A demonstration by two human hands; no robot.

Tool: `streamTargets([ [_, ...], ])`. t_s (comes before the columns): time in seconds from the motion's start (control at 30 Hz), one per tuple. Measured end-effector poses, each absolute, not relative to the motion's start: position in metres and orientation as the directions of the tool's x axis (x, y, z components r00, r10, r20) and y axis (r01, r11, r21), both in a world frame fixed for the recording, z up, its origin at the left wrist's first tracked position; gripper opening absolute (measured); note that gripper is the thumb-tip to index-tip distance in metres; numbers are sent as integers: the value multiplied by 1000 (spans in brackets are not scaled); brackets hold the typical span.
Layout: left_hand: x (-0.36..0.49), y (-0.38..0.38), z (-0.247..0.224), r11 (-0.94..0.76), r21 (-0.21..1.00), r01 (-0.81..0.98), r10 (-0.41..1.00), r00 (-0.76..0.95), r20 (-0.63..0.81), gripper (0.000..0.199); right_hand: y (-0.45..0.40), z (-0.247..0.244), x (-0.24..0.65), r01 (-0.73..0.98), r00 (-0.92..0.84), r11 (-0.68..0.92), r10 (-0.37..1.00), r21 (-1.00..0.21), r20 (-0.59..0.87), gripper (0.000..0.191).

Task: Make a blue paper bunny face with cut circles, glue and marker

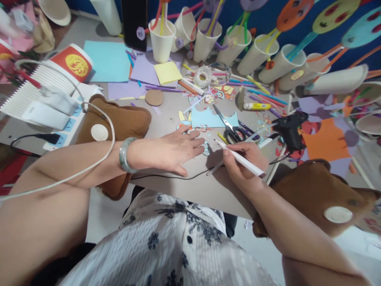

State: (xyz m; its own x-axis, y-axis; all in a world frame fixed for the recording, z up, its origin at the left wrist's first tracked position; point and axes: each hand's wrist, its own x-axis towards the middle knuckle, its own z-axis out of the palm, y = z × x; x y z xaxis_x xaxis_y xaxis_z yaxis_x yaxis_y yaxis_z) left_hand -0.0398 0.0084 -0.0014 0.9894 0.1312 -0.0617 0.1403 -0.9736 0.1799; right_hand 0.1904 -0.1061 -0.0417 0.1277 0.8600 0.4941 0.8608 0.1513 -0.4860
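Note:
My left hand (175,149) lies palm down on the table with its fingers spread. Just beyond its fingertips is a small light-blue paper cutout (205,148) with dark drawn lines. Between thumb and fingers, my right hand (245,161) grips a white marker pen (242,158), its dark tip pointing left toward the cutout, apart from it. Black-handled scissors (229,126) lie half open beyond my right hand. They overlap a light-blue paper sheet (205,118) with scalloped cut edges. Other small colored cutouts are partly hidden behind my left fingers.
Several paper cups (162,43) with colorful stems line the back. A black glue gun (291,129) stands at right, near orange paper (326,141). Brown cushions (119,119) flank the table edge. A power strip (67,123) sits left; its white cable (110,119) crosses over my left forearm.

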Motion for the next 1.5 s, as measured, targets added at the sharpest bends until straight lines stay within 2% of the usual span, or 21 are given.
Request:
streamTargets([
  [0.07,-38,10,0,-972,191,135,125,990,-61,61,-104,-43,192,848,164,163,825,-505,541,18],
  [0.2,-34,16,0,-972,173,162,164,986,-2,48,-97,-42,193,744,242,222,789,-630,564,23],
  [0.3,-31,25,-1,-948,192,255,274,958,78,36,-92,-41,195,763,219,246,772,-597,597,23],
  [0.4,-30,34,1,-904,252,344,377,921,96,24,-89,-41,198,794,199,220,787,-567,584,23],
  [0.57,-30,39,7,-853,319,413,465,879,107,19,-87,-45,203,780,193,232,795,-582,576,29],
  [0.67,-31,36,10,-841,369,395,434,900,25,13,-87,-47,204,740,198,277,781,-613,593,37],
  [0.73,-33,32,12,-844,397,361,367,928,-64,18,-86,-48,204,703,221,303,766,-643,603,40],
  [0.87,-39,26,14,-882,361,303,260,952,-164,15,-87,-47,200,637,255,333,760,-695,598,37],
  [1.03,-42,25,13,-898,324,297,263,954,-145,15,-91,-43,192,588,268,348,768,-730,581,41],
  [1.23,-37,26,11,-820,470,327,360,933,-22,21,-102,-37,193,666,191,324,797,-672,573,32],
  [1.4,-35,26,10,-760,554,341,388,921,-33,24,-101,-42,198,482,249,220,894,-848,373,22],
  [1.5,-34,25,8,-753,574,323,383,924,-17,23,-99,-43,198,403,221,204,924,-892,311,23],
])
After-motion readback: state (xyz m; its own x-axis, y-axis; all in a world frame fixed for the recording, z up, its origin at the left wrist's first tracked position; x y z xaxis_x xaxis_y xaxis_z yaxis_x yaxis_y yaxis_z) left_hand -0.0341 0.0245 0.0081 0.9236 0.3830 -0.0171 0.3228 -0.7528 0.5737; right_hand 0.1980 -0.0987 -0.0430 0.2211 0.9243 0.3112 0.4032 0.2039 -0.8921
